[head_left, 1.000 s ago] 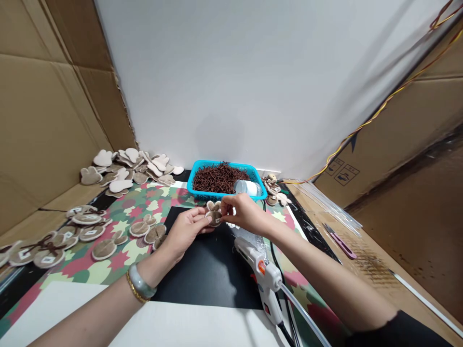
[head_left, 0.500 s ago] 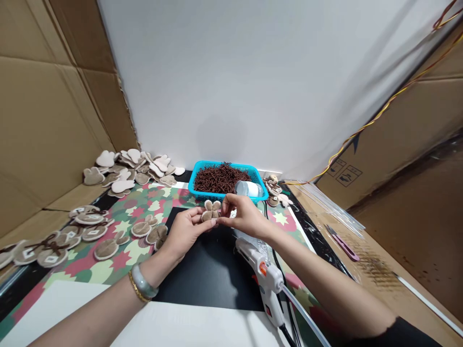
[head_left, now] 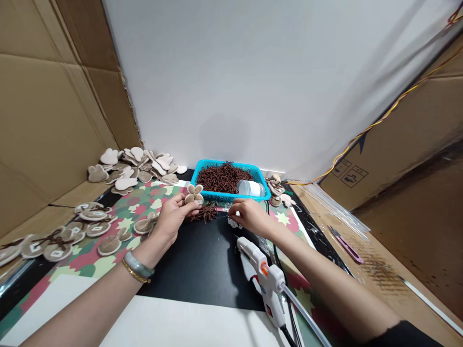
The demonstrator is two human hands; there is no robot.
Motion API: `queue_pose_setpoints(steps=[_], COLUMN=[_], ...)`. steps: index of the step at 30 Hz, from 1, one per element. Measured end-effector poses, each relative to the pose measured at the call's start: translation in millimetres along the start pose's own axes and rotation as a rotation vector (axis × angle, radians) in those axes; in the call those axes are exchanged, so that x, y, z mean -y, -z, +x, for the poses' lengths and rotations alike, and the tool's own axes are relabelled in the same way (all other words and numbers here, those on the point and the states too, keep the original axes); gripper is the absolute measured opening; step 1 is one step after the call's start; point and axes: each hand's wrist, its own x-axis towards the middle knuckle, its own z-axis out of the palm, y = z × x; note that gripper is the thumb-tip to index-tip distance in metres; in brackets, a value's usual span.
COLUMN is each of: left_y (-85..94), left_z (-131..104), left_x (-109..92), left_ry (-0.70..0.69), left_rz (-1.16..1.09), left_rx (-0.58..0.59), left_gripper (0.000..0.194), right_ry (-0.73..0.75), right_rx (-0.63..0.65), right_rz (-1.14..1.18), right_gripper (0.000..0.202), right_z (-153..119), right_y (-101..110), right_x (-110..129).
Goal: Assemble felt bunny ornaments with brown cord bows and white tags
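My left hand (head_left: pixel 173 212) pinches a small padded felt flower (head_left: pixel 194 193), beige with pale edges. A small white patch shows near its lower edge, by my thumb. To the right, my right hand (head_left: pixel 250 216) is lowered over a little pile of white tags (head_left: pixel 233 223), fingers pressed together. What lies between those fingertips is too small to make out. Between the hands, some brown cord bows (head_left: pixel 206 212) lie in front of the blue basket (head_left: pixel 231 195). Nearer to me, a white hot glue gun (head_left: pixel 262 270) rests beside my right forearm.
Brown cord pieces (head_left: pixel 222 176) and a clear jar (head_left: pixel 249 188) sit in the basket. Felt shapes (head_left: pixel 125 183) are heaped at the back left; bow-tied ones (head_left: pixel 58 250) lie nearer. A black mat (head_left: pixel 202 260) covers the middle. Pink-handled snips (head_left: pixel 347 245) lie right.
My left hand has moved left and slightly up with the felt flower. My right hand has left the flower and gone right, to the white tags. The brown bows between them now show.
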Motion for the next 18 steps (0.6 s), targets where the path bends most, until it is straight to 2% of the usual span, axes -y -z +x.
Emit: queue_pose_setpoints(steps=[7,18], left_y=[2.2,5.1], left_z=[3.4,4.5], left_x=[3.8,6.2], left_ry=[0.032,-0.002], left_rz=[0.016,0.034], left_rx=[-0.003,0.035], left_gripper=[0.039,0.038], right_ry=[0.094,0.017], right_rx=[0.020,-0.018], right_rz=[-0.122,-0.111], right_gripper=[0.016,0.019], right_z=[32.5,40.5], right_y=[-14.5,-25.4], right_x=[6.8,7.3])
